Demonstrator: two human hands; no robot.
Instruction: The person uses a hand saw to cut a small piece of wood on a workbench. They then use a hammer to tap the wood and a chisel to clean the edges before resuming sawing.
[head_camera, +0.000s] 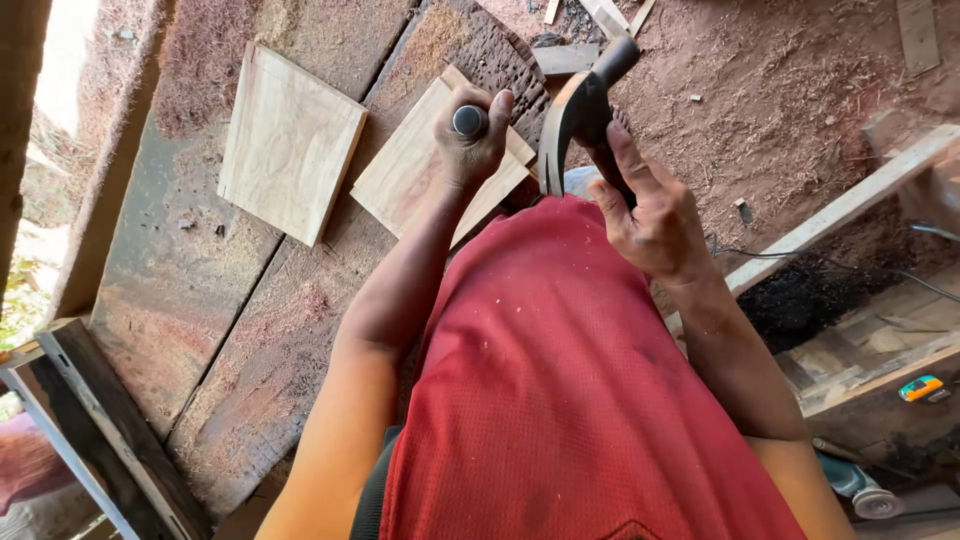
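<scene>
My left hand (470, 135) is wrapped around a chisel (469, 120), whose round dark butt end points up toward me. The chisel stands over a pale square wooden board (415, 165) lying on the plank bench. My right hand (655, 215) grips the handle of a dark claw hammer (578, 105), its head raised to the right of the chisel and level with it. My red shirt (560, 390) fills the lower middle and hides the near part of the board.
A second pale square board (290, 140) lies to the left on the worn, sawdust-covered planks (200, 290). Reddish dirt floor with wood scraps (790, 70) is at the top right. Timber pieces, a cable and a power tool (855, 485) lie at the right.
</scene>
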